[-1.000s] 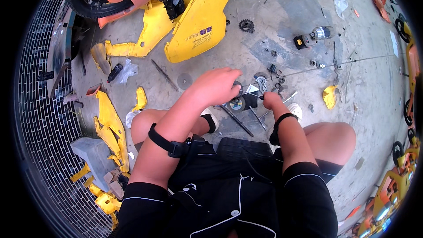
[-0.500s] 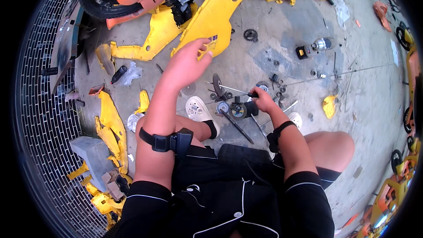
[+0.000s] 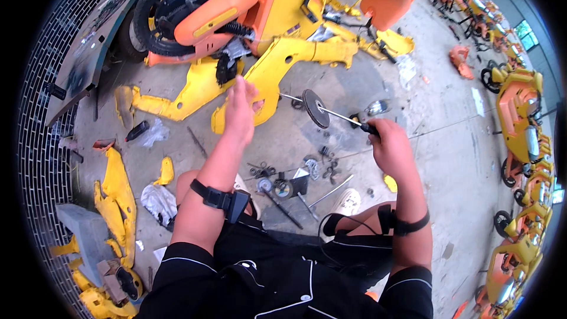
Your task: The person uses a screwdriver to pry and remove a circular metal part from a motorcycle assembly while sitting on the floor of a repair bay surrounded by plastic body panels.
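Note:
My right hand (image 3: 391, 145) is closed round the black handle of a screwdriver (image 3: 348, 119), raised above the floor with its shaft pointing left. A dark disc (image 3: 316, 108) with a ridged edge is threaded on that shaft through its centre hole. My left hand (image 3: 239, 109) is empty, fingers stretched and thumb apart, over a yellow body panel (image 3: 271, 77) and short of the screwdriver's tip. On the floor between my feet lie a small round-faced mechanical part (image 3: 283, 188), a dark bar (image 3: 284, 208), a thin silver rod (image 3: 333, 190) and several small dark rings (image 3: 261, 170).
An orange and yellow two-wheeler (image 3: 218, 23) lies ahead. More yellow panels (image 3: 115, 192) and a grey block (image 3: 88, 233) are at my left, with a dark bottle (image 3: 137, 130). Several yellow and orange two-wheelers (image 3: 520, 124) line the right side.
My right hand has lifted the screwdriver and disc up from beside the floor parts. My left hand has drawn off the yellow panel's edge and turned. The view has tilted upward.

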Action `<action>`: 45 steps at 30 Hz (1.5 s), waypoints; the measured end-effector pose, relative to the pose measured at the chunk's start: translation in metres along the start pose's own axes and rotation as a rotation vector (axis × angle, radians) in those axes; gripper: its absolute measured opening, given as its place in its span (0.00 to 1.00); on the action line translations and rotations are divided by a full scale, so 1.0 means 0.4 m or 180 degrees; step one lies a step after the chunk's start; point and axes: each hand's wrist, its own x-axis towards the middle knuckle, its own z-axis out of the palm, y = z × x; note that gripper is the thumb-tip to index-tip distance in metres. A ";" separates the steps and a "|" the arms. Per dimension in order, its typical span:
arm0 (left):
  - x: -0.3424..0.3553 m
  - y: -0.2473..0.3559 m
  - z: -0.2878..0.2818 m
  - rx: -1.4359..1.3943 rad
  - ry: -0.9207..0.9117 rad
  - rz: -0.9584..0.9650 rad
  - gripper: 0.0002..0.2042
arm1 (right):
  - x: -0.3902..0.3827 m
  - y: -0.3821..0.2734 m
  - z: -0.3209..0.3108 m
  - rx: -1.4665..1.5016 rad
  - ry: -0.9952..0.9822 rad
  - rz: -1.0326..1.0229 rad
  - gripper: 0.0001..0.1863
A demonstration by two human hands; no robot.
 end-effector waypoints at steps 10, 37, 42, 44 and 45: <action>-0.220 -0.044 0.157 -0.1214 -0.2845 -0.0844 0.42 | -0.123 -0.084 -0.082 -0.0085 0.0555 -0.0095 0.17; -0.141 0.017 0.148 0.0850 -0.1587 0.0401 0.55 | -0.102 0.118 0.015 0.1128 0.0327 0.0159 0.14; -0.147 0.025 0.152 0.2493 -0.0890 0.1473 0.53 | -0.105 0.110 0.087 0.2361 -0.0289 0.1167 0.13; -0.156 0.029 0.155 0.2856 -0.0785 0.1698 0.52 | -0.095 0.076 0.099 0.2702 -0.0378 0.1187 0.15; -0.162 0.031 0.155 0.3081 -0.0707 0.1807 0.52 | -0.097 0.064 0.095 0.2815 -0.0481 0.1179 0.15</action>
